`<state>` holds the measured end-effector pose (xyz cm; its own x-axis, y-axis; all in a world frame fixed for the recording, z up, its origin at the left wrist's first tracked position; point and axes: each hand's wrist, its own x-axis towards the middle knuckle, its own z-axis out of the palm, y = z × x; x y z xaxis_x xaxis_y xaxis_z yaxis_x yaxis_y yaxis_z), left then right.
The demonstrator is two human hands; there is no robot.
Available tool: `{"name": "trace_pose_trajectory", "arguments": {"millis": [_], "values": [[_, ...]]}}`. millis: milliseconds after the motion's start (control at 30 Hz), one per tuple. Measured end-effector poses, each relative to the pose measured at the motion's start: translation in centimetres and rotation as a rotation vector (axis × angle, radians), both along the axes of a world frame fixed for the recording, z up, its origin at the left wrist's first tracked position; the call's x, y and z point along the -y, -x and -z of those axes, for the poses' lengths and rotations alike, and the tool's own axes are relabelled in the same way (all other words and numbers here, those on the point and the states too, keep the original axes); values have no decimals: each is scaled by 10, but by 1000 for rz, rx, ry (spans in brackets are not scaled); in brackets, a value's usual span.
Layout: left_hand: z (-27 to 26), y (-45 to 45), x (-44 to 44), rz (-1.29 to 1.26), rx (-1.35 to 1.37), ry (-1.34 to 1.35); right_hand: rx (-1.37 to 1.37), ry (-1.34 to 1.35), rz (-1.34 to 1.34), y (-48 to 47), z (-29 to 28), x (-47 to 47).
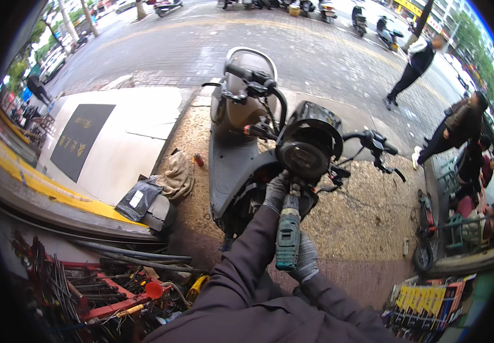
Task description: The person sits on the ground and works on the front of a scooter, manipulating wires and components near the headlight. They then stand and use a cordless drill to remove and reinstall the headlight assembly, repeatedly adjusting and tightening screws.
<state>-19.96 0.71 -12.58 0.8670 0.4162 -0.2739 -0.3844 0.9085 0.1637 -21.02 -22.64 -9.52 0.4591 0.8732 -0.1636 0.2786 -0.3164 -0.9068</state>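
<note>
In front of me stands an electric scooter with its dark front end towards me and a round headlight [302,159] between its handlebars. My right hand [307,258], in a grey knit glove, grips a green cordless power drill [289,240]. The drill's nose reaches the scooter's front just below the headlight; the exact contact point is too small to tell. My left hand [275,192], gloved the same way, is beside the drill's nose with its fingers up against the headlight's underside. Those fingertips are partly hidden, so I cannot tell whether they pinch anything.
Another scooter [247,112] stands right behind. To the left lie a cloth sack [177,176], a black plastic parcel [140,198] and a red rack [114,296] of tools. A kick scooter [425,218], boxed goods [423,300] and seated people are at right; a person [418,60] stands beyond.
</note>
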Motion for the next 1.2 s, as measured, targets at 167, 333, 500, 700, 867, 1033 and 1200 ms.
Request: {"name": "trace_pose_trajectory", "arguments": {"millis": [167,333,500,700,867,1033,1200], "values": [[-12,3,-4,60,176,211,-200,-36,15,-14,17,14],[-24,7,-3,46,170,237,-424,-105,34,-20,27,32],[-40,8,-8,49,29,168,-757,-65,67,-41,-24,69],[-49,9,-10,9,-161,50,546,-245,-331,-106,-93,91],[-48,9,-8,-61,-203,25,680,-265,-275,-169,-100,94],[-47,10,-1,-117,-227,18,-38,-223,-238,-204,-83,99],[-45,4,9,-107,-63,92,115,-397,-303,-226,-70,91]]}}
